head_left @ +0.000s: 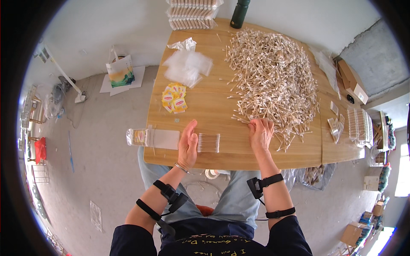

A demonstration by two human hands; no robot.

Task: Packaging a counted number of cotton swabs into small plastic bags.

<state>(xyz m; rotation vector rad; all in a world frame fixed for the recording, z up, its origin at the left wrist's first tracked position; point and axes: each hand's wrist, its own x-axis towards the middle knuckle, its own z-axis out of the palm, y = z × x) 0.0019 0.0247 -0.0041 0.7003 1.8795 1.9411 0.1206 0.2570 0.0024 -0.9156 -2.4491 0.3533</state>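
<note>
A neat row of cotton swabs (209,143) lies side by side on the wooden table near its front edge. My left hand (188,144) rests on edge just left of that row, fingers stretched out, holding nothing I can see. My right hand (261,131) is at the near left edge of a large loose pile of cotton swabs (273,72), its fingertips pinched on swabs there. Left of my left hand lies a white card (166,139), and beside it a clear bag with swabs in it (139,137) sticks out past the table's left edge.
Yellow-and-white paper slips (174,98) and thin clear plastic bags (188,67) lie at the table's left. Stacked packs of swabs (192,16) and a dark green bottle (240,15) stand at the back. More packs (360,124) and a cardboard box (352,81) are at the right.
</note>
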